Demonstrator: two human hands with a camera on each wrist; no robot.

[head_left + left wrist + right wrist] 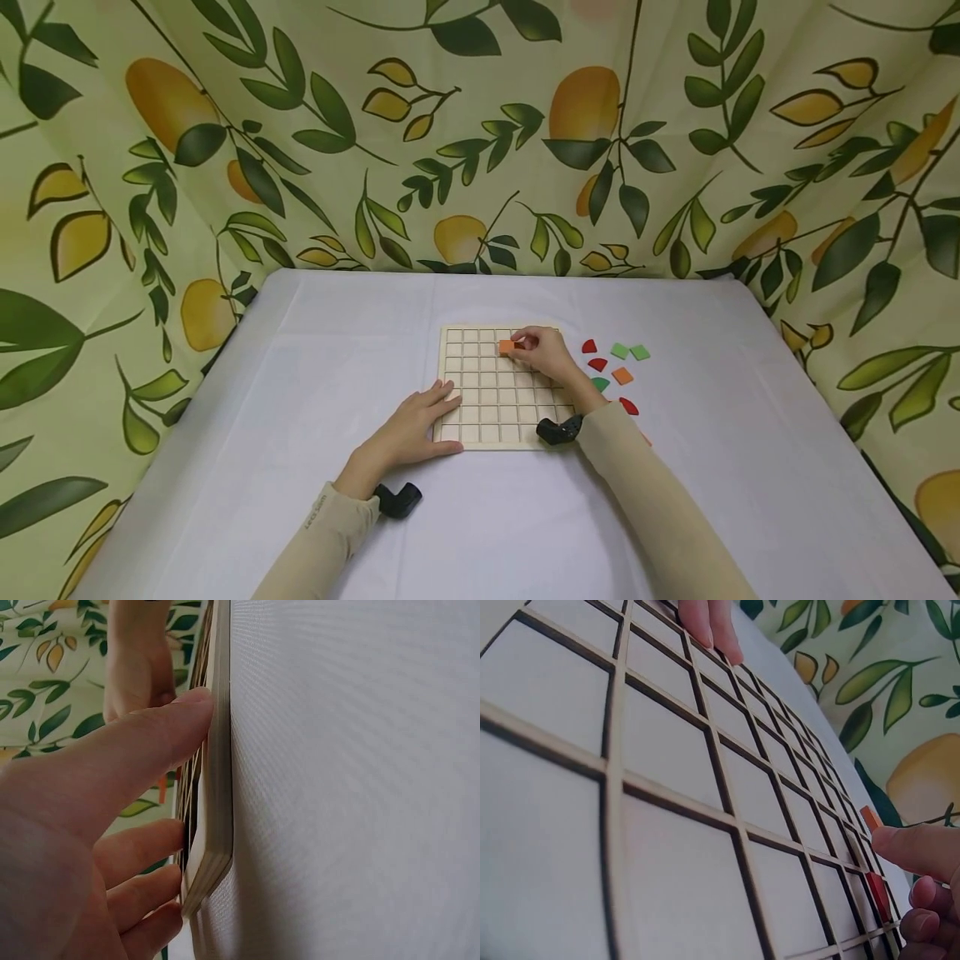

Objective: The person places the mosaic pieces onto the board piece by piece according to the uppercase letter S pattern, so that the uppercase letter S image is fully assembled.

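A wooden grid board [480, 443] lies on the white-covered table. My left hand [416, 423] rests at its near left corner, fingers extended over the left edge; in the left wrist view the thumb [161, 731] lies against the board's side [217, 787]. Toward the far side, my right hand [546, 354] pinches an orange square tile [506, 347] over the grid. The right wrist view has the orange tile [871, 819] at the thumb tip, and a red piece [879, 898] below it at the grid's far cells, partly hidden by the fingers.
Right of the board lie loose pieces: red wedges [597, 364], light green squares [639, 352], an orange square [622, 376] and a green piece [601, 383]. The right forearm partly covers others. A fruit-patterned curtain [480, 167] hangs behind the table [345, 333].
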